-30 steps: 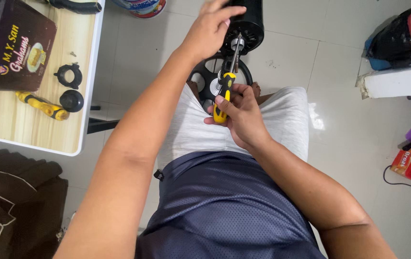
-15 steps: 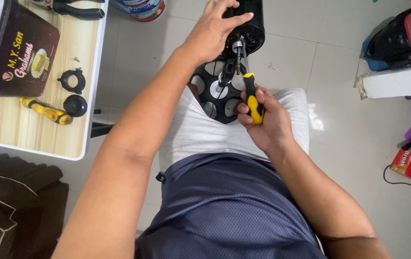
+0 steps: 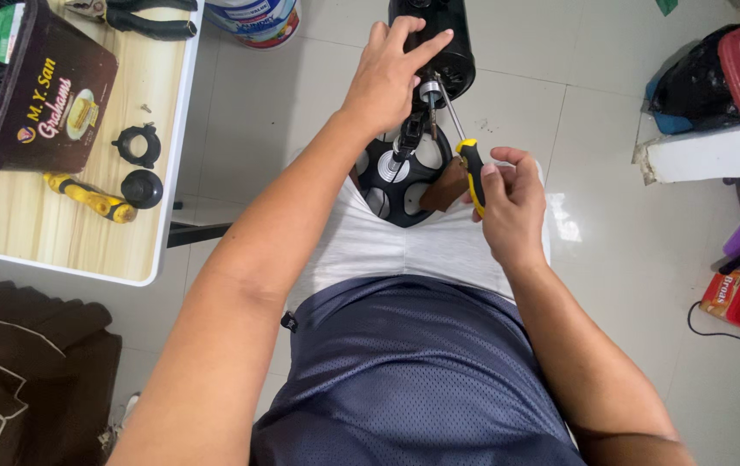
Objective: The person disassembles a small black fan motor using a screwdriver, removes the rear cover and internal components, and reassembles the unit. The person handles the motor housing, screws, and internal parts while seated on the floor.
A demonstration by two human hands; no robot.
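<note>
Holding the black motor housing (image 3: 435,39) steady, my left hand (image 3: 392,73) lies flat over its top with the fingers spread, pressing rather than gripping. My right hand (image 3: 508,203) is closed around the yellow-and-black handle of the screwdriver (image 3: 463,142), whose shaft slants up to the metal fitting just under my left fingers. The housing and its black spoked base (image 3: 404,177) rest against my lap above the tiled floor (image 3: 612,259). Since the tip sits so close to my fingertips, I judge that a slip off the screw could jab them, and the angled shaft could cam out and chew the head.
</note>
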